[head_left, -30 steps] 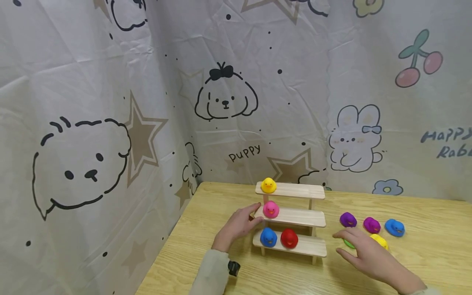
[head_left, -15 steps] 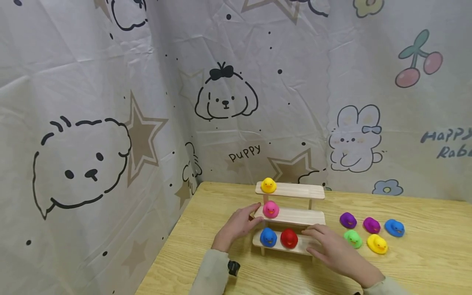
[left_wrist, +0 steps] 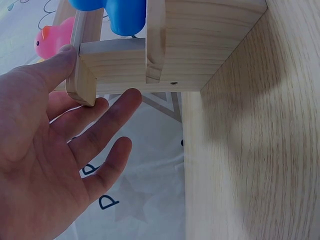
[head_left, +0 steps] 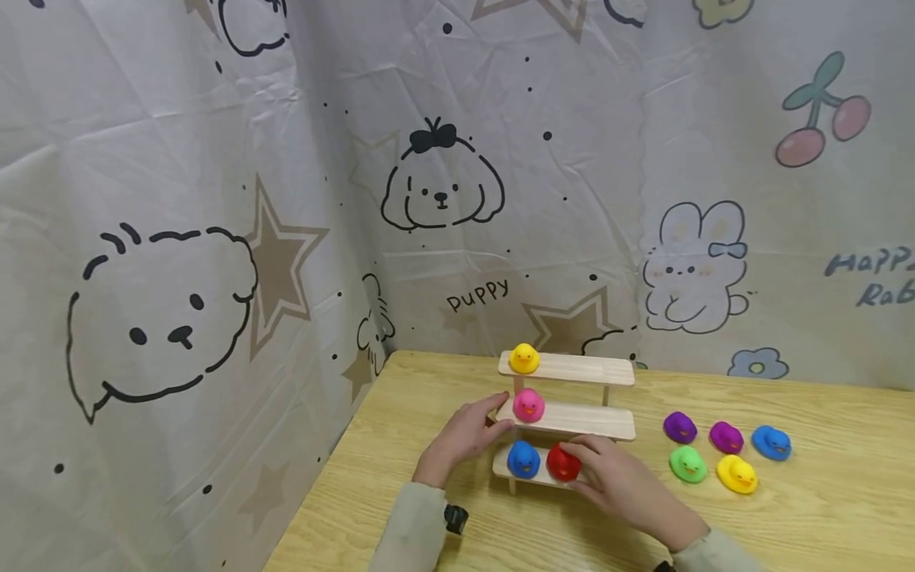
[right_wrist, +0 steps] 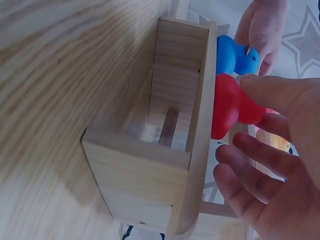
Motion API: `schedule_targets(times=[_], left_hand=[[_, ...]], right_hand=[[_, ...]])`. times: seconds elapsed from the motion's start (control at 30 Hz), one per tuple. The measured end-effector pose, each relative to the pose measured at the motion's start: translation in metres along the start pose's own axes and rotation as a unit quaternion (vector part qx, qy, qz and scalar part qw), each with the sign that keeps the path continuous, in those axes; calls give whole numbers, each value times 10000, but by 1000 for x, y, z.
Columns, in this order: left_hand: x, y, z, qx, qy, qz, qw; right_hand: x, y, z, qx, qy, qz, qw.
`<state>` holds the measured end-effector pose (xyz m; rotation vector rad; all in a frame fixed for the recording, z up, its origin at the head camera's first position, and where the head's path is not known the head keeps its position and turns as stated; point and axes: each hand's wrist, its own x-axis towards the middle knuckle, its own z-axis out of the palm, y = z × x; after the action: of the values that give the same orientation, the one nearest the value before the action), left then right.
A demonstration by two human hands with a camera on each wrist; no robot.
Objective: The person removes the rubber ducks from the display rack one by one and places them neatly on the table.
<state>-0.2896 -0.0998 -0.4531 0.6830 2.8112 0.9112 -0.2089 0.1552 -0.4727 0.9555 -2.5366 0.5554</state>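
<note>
A three-tier wooden display shelf point(head_left: 593, 421) stands on the table. My left hand point(head_left: 463, 435) pinches the left end of its middle tier, thumb on the board and other fingers spread below, as the left wrist view shows. On the bottom tier, my right hand point(head_left: 629, 486) pinches a red rubber duck point(right_wrist: 226, 105) between thumb and index finger; the other fingers hang loosely. A blue duck point(head_left: 523, 461) sits just left of the red one. Above them are a pink duck point(head_left: 528, 406) on the middle tier and a yellow duck point(head_left: 524, 358) on the top tier.
Right of the shelf, several ducks lie on the wooden table point(head_left: 386, 445): purple point(head_left: 680, 427), magenta point(head_left: 726, 438), another blue duck point(head_left: 771, 443), green point(head_left: 688, 464) and a second yellow duck point(head_left: 737, 474). A printed curtain point(head_left: 457, 262) hangs behind and to the left.
My right hand has moved left from over the loose ducks to the bottom tier and taken hold of the red duck. My left hand has stayed at the shelf's end.
</note>
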Motion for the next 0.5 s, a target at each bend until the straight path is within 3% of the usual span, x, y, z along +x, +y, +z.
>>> schedule_targets(times=[0.5], left_hand=[[2, -2, 2, -24, 24, 33, 10000]], right_hand=[[9, -4, 10, -227, -2, 155, 9996]])
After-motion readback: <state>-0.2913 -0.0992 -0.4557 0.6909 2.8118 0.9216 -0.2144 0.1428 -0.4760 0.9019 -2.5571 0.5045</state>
